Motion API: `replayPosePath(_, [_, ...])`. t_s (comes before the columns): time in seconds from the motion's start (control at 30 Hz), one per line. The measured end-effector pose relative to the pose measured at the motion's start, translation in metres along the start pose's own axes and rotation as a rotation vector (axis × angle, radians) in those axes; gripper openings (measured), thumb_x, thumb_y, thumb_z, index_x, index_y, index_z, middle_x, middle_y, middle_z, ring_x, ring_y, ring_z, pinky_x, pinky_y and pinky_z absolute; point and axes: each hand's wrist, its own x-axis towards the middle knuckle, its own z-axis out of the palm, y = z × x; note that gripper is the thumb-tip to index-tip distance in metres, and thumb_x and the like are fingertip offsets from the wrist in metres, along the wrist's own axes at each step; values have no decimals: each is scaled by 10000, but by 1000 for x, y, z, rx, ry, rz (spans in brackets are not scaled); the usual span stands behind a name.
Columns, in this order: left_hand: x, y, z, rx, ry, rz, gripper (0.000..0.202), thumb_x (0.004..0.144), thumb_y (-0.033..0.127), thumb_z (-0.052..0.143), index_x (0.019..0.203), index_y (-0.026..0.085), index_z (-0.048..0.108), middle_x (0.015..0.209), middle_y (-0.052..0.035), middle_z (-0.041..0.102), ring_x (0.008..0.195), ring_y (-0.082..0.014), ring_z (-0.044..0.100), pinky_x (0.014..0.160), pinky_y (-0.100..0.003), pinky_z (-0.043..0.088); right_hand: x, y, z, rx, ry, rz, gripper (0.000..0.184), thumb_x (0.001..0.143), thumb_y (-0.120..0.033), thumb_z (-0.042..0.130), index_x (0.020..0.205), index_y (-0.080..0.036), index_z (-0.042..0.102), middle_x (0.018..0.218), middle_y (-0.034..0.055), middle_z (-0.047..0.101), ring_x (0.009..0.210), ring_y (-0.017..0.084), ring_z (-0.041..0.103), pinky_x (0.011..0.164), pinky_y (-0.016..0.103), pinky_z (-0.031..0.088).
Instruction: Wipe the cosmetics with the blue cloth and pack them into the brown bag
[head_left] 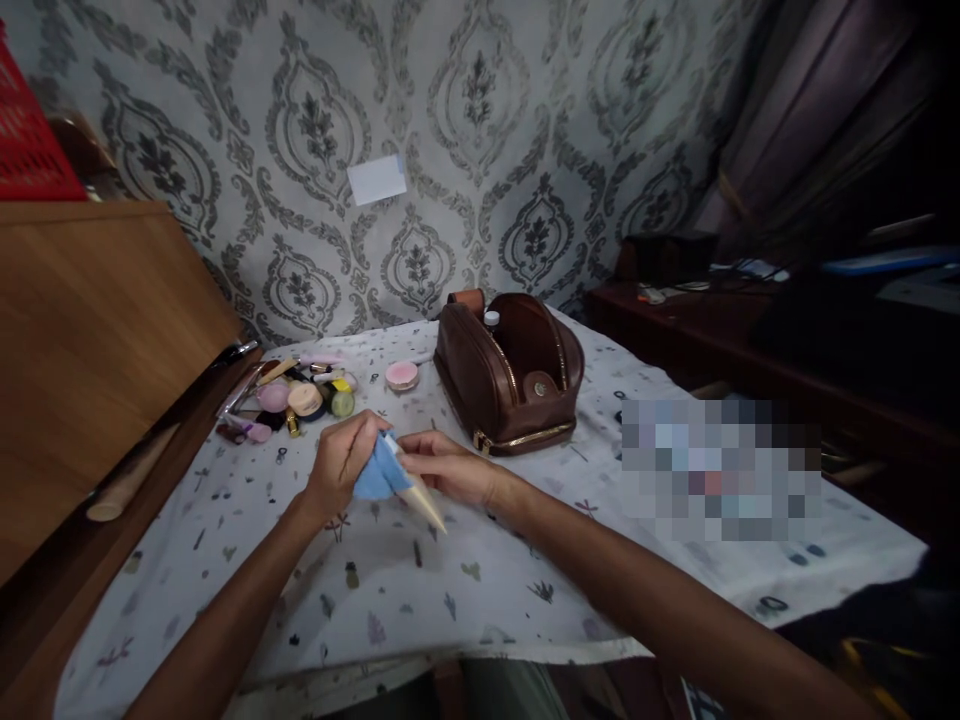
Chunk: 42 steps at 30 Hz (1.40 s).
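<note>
My left hand [341,462] is closed on a light blue cloth [379,474] in front of me, above the table. From the cloth a cream-coloured, tapered item [427,507] sticks out, its narrow end pointing down and to the right; its kind cannot be made out. My right hand [454,468] is closed around the upper side of this item, its fingers meeting the cloth. Just behind my right hand stands a brown leather toiletry bag [469,375], unzipped, with a white-capped bottle [491,320] inside. A round pink compact [402,375] lies left of the bag.
Several cosmetics, among them a beige-lidded jar [305,400], lie heaped at the left. The patterned tablecloth [405,610] covers the table. A wooden cabinet [97,300] borders the left side, with a red basket [34,140] on top. A pixelated patch hides things at the right.
</note>
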Motion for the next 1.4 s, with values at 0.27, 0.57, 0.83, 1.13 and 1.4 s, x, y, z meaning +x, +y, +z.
replayPosePath(0.27, [2,0,14,-208,237,-254,446,959,574,378,780,200,543,668,12,501,616,-143,492,584,-256,404,2,-1,4,97,12,-17,434,618,-470,863,894,-175,705,814,7,696,750,135,638,739,237,484])
replayPosePath(0.57, [-8,-4,40,-80,204,-355,401,988,505,372,1228,208,494,1223,-92,588,1159,-220,552,1025,-379,422,11,8,5,140,323,-134,429,592,-480,872,804,-203,623,683,-56,603,599,97,524,585,213,413])
replayPosePath(0.83, [-25,-9,59,60,84,-224,432,1000,413,376,1372,202,442,1381,-134,523,1321,-255,471,1108,-455,374,11,5,6,168,415,-211,357,659,-461,828,801,-197,635,691,-53,595,607,101,516,597,223,410])
replayPosePath(1.13, [-32,-9,48,173,-102,-164,269,986,385,409,1035,202,600,865,-40,677,790,-196,640,745,-319,500,11,-1,-6,380,541,-261,366,640,-357,850,809,-227,552,787,-23,684,707,149,604,652,263,473])
replayPosePath(1.4, [-16,-10,23,278,22,-194,295,974,392,406,817,208,576,709,9,597,682,-164,578,669,-276,446,15,4,-11,329,389,-196,330,742,-477,769,875,-203,641,801,34,714,757,212,655,694,350,536])
